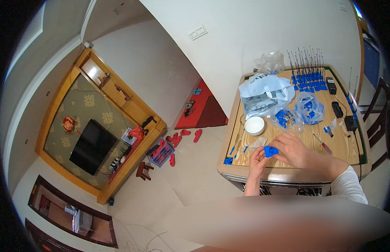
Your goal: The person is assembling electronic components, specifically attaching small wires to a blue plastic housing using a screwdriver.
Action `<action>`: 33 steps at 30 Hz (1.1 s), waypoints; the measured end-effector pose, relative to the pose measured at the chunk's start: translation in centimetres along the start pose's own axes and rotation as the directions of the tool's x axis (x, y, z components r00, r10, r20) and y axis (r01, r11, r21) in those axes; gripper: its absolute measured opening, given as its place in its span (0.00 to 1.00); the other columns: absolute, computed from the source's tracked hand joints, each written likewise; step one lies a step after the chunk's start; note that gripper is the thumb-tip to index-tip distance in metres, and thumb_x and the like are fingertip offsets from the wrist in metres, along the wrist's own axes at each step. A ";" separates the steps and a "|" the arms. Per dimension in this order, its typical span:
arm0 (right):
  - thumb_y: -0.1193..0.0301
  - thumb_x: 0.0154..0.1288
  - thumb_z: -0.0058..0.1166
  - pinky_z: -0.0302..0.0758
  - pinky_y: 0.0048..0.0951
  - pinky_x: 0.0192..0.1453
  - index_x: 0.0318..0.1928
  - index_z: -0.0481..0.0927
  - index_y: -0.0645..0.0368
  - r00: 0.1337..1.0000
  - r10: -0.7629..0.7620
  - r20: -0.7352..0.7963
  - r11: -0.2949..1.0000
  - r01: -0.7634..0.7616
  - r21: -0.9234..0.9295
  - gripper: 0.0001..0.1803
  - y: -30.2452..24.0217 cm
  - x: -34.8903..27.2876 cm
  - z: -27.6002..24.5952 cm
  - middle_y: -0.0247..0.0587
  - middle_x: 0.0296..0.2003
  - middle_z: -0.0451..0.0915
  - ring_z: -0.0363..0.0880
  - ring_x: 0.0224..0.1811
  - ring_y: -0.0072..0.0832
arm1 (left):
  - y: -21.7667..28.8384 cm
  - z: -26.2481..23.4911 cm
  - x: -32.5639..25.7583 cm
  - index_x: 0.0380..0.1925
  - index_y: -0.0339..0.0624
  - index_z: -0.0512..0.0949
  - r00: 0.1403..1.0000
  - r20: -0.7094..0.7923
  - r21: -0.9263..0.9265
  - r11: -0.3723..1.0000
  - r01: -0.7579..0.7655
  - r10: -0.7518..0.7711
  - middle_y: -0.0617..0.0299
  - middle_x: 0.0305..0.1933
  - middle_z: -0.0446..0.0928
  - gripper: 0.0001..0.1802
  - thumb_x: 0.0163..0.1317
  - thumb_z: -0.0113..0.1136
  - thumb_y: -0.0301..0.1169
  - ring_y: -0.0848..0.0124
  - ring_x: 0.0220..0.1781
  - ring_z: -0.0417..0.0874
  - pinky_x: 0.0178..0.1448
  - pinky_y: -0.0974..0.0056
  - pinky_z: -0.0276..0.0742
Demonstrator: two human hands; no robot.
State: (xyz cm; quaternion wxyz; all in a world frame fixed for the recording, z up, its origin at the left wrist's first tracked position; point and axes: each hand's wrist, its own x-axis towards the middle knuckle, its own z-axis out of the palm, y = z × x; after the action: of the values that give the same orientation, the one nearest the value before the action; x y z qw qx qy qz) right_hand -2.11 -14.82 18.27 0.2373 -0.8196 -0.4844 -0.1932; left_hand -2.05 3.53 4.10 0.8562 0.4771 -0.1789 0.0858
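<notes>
Over the table's near edge, both my hands hold a small blue plastic part (269, 151). My left hand (256, 164) pinches it from the left, and my right hand (290, 149) reaches across its right side with fingers bent. Fine details of the part are too small to make out. Just beyond my hands lie a crumpled clear plastic piece (259, 143) and a white bowl (254, 126). A clear bag of small blue and copper-coloured pieces (284, 119) is beside the bowl, with another bag of blue parts (309, 109) to its right.
On the wooden table (295, 161), a screwdriver (323, 145) lies right of my hands. Behind stand several blue parts with upright spring rods (308, 80). A white plastic bag (266, 92) sits far left; black adapters (350, 123) lie at right. A dark chair (376, 109) stands beyond.
</notes>
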 end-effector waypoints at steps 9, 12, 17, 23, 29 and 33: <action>0.68 0.50 0.60 0.66 0.38 0.50 0.42 0.76 0.55 1.000 0.003 -0.003 1.000 -0.003 0.004 0.17 0.2 0.0 0.1 0.39 0.37 0.74 0.71 0.45 0.38 | 0.3 0.4 0.2 0.50 0.35 0.69 1.000 0.006 -0.017 1.000 -0.006 0.006 0.55 0.47 0.77 0.21 0.54 0.57 0.15 0.70 0.50 0.78 0.55 0.66 0.73; 0.69 0.47 0.63 0.66 0.37 0.48 0.42 0.76 0.56 1.000 -0.009 -0.025 1.000 0.010 0.027 0.19 0.2 0.2 0.1 0.39 0.37 0.75 0.72 0.43 0.39 | 0.4 0.3 0.1 0.49 0.35 0.69 1.000 -0.001 0.008 1.000 -0.004 0.004 0.56 0.47 0.77 0.21 0.54 0.58 0.15 0.70 0.50 0.78 0.55 0.66 0.73; 0.69 0.48 0.62 0.66 0.38 0.49 0.43 0.76 0.56 0.999 -0.021 -0.042 0.998 0.023 0.051 0.18 0.1 0.1 -0.1 0.40 0.37 0.74 0.72 0.44 0.39 | 0.6 0.4 0.0 0.49 0.35 0.69 1.000 -0.024 0.027 1.000 0.009 -0.009 0.56 0.47 0.77 0.20 0.55 0.58 0.16 0.70 0.50 0.78 0.55 0.67 0.73; 0.69 0.48 0.62 0.66 0.37 0.47 0.42 0.76 0.56 0.997 -0.037 -0.065 0.997 0.041 0.061 0.18 0.0 0.1 -0.1 0.40 0.37 0.74 0.72 0.43 0.39 | 1.1 0.6 -0.1 0.49 0.34 0.69 0.999 -0.032 0.066 0.998 0.006 -0.004 0.55 0.47 0.77 0.19 0.55 0.57 0.16 0.70 0.50 0.78 0.55 0.67 0.73; 0.69 0.48 0.61 0.67 0.37 0.46 0.42 0.76 0.56 0.995 -0.055 -0.078 0.996 0.060 0.065 0.18 0.0 0.2 -0.1 0.40 0.37 0.74 0.72 0.42 0.39 | 1.1 0.5 -0.1 0.49 0.33 0.69 1.000 -0.020 0.064 0.998 0.004 -0.003 0.55 0.47 0.77 0.19 0.56 0.56 0.15 0.71 0.49 0.78 0.55 0.67 0.73; 0.69 0.48 0.61 0.67 0.38 0.47 0.43 0.76 0.57 0.995 -0.059 -0.078 0.995 0.065 0.076 0.18 0.0 0.2 -0.1 0.40 0.37 0.74 0.72 0.43 0.39 | 1.2 0.7 -0.1 0.48 0.34 0.69 1.000 -0.011 0.067 0.998 -0.009 0.010 0.55 0.46 0.77 0.19 0.56 0.56 0.15 0.71 0.49 0.78 0.54 0.67 0.74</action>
State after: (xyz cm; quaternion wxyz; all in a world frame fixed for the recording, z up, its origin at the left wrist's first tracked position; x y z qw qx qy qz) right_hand -1.99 -14.76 18.44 0.2812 -0.7863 -0.5075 -0.2124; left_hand -2.73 3.62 5.34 0.8403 0.5042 -0.1732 0.0983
